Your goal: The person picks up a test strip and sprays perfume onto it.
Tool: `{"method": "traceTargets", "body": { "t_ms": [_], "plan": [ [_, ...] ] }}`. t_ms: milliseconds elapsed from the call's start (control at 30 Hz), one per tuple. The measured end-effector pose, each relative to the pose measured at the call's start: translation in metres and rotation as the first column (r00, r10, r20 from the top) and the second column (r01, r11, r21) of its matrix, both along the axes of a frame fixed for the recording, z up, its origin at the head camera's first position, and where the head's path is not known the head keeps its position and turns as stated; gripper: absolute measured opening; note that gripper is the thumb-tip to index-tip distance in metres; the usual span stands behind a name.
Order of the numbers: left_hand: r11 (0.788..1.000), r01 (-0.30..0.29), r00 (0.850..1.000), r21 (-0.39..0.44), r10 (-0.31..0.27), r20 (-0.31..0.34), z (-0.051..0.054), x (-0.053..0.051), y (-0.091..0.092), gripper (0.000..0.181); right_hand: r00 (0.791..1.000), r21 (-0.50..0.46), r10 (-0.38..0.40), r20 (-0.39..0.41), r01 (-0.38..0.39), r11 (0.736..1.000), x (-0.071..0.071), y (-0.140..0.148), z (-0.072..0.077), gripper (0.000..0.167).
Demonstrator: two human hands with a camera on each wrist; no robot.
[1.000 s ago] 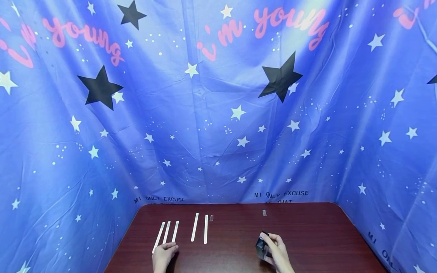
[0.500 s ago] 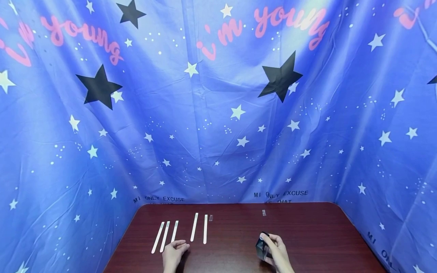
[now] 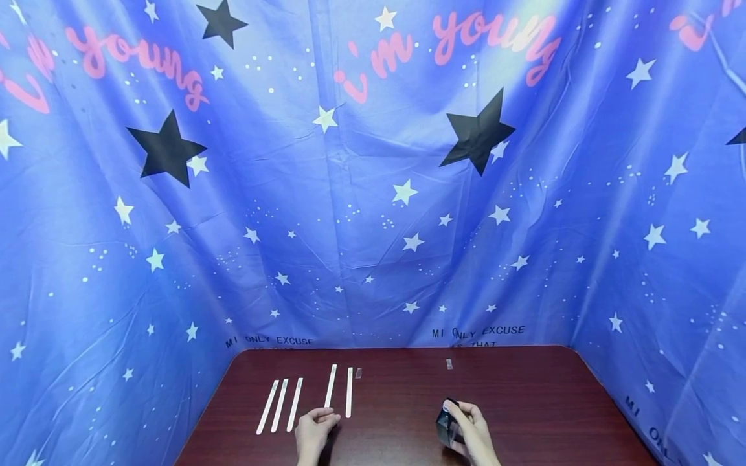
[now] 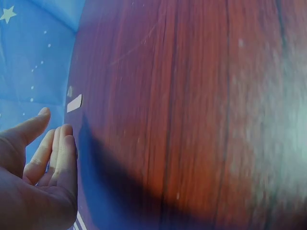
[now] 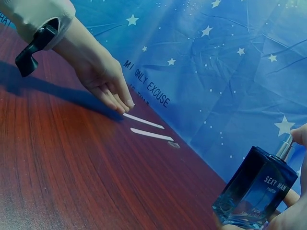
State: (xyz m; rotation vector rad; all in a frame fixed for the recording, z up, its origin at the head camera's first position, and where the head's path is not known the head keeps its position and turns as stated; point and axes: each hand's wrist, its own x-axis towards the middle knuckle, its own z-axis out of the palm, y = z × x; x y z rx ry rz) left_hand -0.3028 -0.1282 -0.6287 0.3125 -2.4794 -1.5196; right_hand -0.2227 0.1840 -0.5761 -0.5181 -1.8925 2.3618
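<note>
My left hand [image 3: 315, 433] hovers low over the table at the lower end of a white paper strip [image 3: 331, 386]. In the left wrist view its thumb stands apart from loosely extended fingers [image 4: 64, 158], and nothing is held. A second strip [image 3: 349, 393] lies just right of that one. Three more white strips [image 3: 280, 406] are spread in a row left of the hand. My right hand [image 3: 476, 437] grips a dark blue glass perfume bottle [image 5: 256, 189] lettered "SEXY MAN", tilted, with a finger at its silver spray top [image 5: 285, 147].
The dark red-brown wooden table [image 3: 524, 401] has rounded back corners. Blue star-printed cloth [image 3: 373, 246] encloses it at the back and sides. A small clear piece [image 3: 359, 373] lies beside the rightmost strip, another clear piece [image 3: 449, 364] near the back edge.
My left hand has moved right, away from the row of three strips, to the lower end of the fourth. The right hand and the perfume bottle have stayed in place.
</note>
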Motion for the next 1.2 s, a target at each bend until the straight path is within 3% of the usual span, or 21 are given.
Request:
{"method": "traceTargets", "body": {
  "t_ms": [233, 433, 733, 1200],
  "plan": [
    [1.000, 0.001, 1.000, -0.013, -0.001, -0.003, -0.004, -0.002, 0.015, 0.025, 1.000, -0.003, 0.000, -0.003, 0.000, 1.000, 0.000, 0.001, -0.003, 0.046],
    [0.996, -0.070, 0.997, -0.056, 0.069, -0.023, -0.007, -0.002, 0.027, 0.022, 1.000, -0.037, 0.010, -0.011, -0.010, 0.999, 0.000, -0.002, -0.007, 0.038],
    [0.959, -0.146, 0.989, -0.242, 0.144, -0.024, -0.007, -0.006, 0.043, 0.021, 1.000, -0.041, -0.004, 0.009, 0.004, 0.999, 0.001, -0.001, -0.010, 0.039],
    [0.939, -0.163, 0.986, -0.302, 0.166, -0.017, -0.003, -0.006, 0.048, 0.012, 0.999, -0.030, -0.003, 0.034, 0.004, 1.000, 0.000, -0.006, -0.010, 0.040]
  ]
}}
